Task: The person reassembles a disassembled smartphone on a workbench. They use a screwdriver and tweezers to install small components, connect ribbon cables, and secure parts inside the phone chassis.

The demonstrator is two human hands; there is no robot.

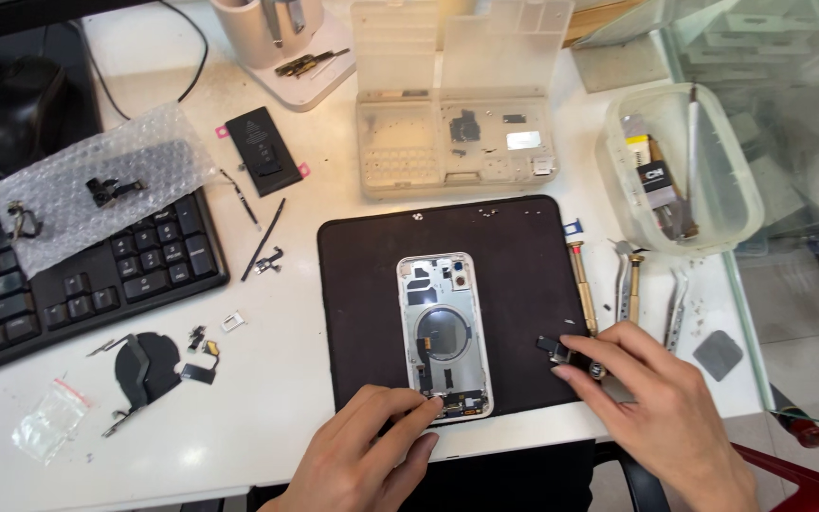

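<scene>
An opened phone housing (pixel 444 327) lies face up on a black work mat (pixel 362 284), its round coil and flex cables showing. My left hand (pixel 367 455) rests at the housing's lower edge, fingertips touching the bottom connector area. My right hand (pixel 651 408) reaches over the mat's right edge, its fingertips on a small black component (pixel 554 348). Whether the fingers pinch that part or only touch it is unclear.
Screwdrivers (pixel 582 284) and tweezers (pixel 677 303) lie right of the mat. A clear parts organiser (pixel 452 142) stands open behind it, a plastic tub (pixel 680 171) to its right. A phone battery (pixel 260 150), loose flex parts (pixel 149 365), bubble wrap (pixel 97 180) and a keyboard (pixel 87 284) are at left.
</scene>
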